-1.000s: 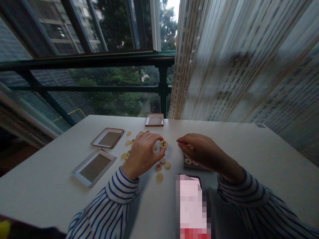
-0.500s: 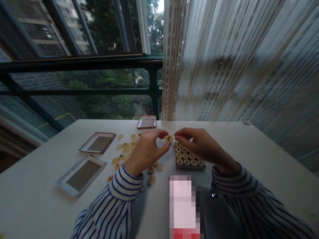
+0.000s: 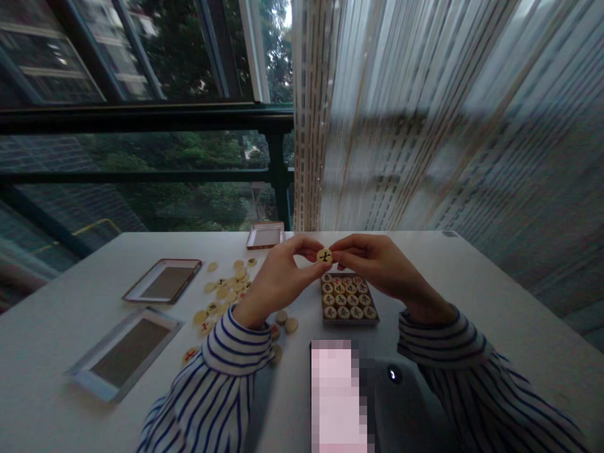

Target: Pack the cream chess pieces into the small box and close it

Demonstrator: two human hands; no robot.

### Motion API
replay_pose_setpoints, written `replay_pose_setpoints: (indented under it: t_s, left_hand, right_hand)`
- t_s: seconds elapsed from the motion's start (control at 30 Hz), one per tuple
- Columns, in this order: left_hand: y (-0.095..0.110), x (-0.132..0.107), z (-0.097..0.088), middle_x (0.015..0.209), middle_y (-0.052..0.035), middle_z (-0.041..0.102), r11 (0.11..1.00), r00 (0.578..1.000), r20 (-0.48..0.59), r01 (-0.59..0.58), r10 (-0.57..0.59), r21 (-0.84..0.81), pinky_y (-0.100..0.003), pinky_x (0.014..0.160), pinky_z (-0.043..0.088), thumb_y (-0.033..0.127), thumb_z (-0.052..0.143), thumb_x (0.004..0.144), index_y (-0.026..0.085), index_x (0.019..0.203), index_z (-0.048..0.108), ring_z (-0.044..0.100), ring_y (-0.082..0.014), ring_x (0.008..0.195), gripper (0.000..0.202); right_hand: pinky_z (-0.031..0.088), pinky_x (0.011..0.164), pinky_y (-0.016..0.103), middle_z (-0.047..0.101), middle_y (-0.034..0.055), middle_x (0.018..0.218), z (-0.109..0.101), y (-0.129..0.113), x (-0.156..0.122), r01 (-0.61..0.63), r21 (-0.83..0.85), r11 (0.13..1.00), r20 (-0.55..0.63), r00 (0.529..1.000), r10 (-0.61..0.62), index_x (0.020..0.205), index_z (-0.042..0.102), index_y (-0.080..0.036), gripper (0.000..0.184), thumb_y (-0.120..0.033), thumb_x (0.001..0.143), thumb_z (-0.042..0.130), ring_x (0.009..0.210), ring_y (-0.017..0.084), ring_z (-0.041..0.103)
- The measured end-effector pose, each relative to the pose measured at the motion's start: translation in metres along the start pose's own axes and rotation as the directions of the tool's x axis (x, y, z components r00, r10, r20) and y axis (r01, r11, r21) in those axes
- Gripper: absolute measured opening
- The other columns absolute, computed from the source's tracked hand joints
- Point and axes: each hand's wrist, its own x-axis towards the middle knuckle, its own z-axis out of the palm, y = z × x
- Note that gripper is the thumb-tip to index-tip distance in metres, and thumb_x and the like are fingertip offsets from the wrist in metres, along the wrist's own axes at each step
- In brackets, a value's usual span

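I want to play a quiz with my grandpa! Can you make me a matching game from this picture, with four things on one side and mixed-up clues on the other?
Things:
1. Raised piece
2. Open box
3. Loose pieces
4. Sleeves

Clues:
A. Scattered on the table
B. White with dark blue stripes
C. At the fingertips of the left hand, with the right hand close beside it
D. Filled with neat rows of round pieces

Right pairs: 1-C, 2-D, 3-A, 4-B
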Motion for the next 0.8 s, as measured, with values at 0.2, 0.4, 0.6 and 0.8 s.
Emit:
replay_pose_setpoints:
  t_s: [0.2,0.4,0.6,0.8]
  left_hand:
    - [-0.007,0.004,0.006,0.073,0.0001,0.064,0.862,0.961,0.134,0.278,-0.244,-0.424,-0.024,0.065,0.045,0.019,0.071,0.063,0.014,0.085,0.058,0.059,-0.0101,0.067,0.026]
    - [-0.007,0.004,0.007,0.067,0.0021,0.063,0.782,0.929,0.133,0.362,-0.344,-0.508,-0.020,0.062,0.043,0.020,0.074,0.061,0.013,0.080,0.061,0.057,-0.0072,0.062,0.024]
    - [-0.013,0.005,0.012,0.071,-0.0009,0.066,0.751,0.919,0.118,0.376,-0.375,-0.543,-0.022,0.067,0.044,0.023,0.075,0.060,0.013,0.078,0.065,0.059,-0.0089,0.067,0.022]
    - [-0.018,0.005,0.017,0.071,-0.0028,0.068,0.745,0.916,0.131,0.386,-0.379,-0.544,-0.024,0.069,0.046,0.025,0.072,0.063,0.013,0.078,0.069,0.059,-0.0099,0.065,0.019]
  right_hand:
    - [0.049,0.055,0.025,0.066,0.0025,0.072,0.000,0.006,0.002,-0.068,0.052,0.996,0.026,0.997,0.067,0.081,0.065,-0.017,0.018,-0.032,0.070,0.065,0.064,0.013,0.061]
    - [0.046,0.050,0.023,0.066,0.0029,0.072,0.001,0.009,0.003,-0.069,0.006,0.998,0.030,0.997,0.068,0.082,0.065,-0.017,0.019,-0.033,0.071,0.064,0.063,0.013,0.060]
    - [0.044,0.049,0.022,0.064,0.0016,0.067,-0.001,0.010,0.003,-0.047,-0.052,0.998,0.037,0.998,0.049,0.082,0.064,-0.015,0.017,-0.029,0.072,0.062,0.058,0.011,0.058]
    - [0.045,0.052,0.023,0.062,0.0002,0.064,-0.007,0.009,0.002,-0.034,-0.118,0.992,0.055,0.998,0.041,0.080,0.064,-0.015,0.014,-0.027,0.072,0.061,0.057,0.010,0.056]
